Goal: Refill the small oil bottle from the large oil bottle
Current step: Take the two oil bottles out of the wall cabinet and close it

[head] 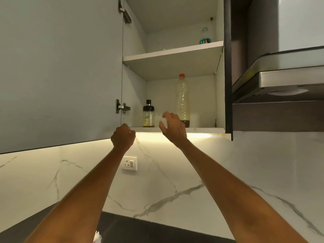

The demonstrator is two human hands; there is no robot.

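Right hand [172,126]: fingers spreading open, hovering just before the large oil bottle [182,100].
Left hand [123,135]: curling closed at the cabinet door [61,71] edge.

Open wall cupboard [173,53], lit marble backsplash [201,172], steel hood [280,78].

Two shelves are seen inside the open wall cupboard. On the lower shelf [201,130] a small oil bottle [148,114] with a black cap is stood upright toward the left. The large oil bottle [182,99], clear plastic with a red cap, is stood upright to its right, well apart from it. On the upper shelf [157,54] a single clear jar [204,36] with a green label is placed at the back right corner.
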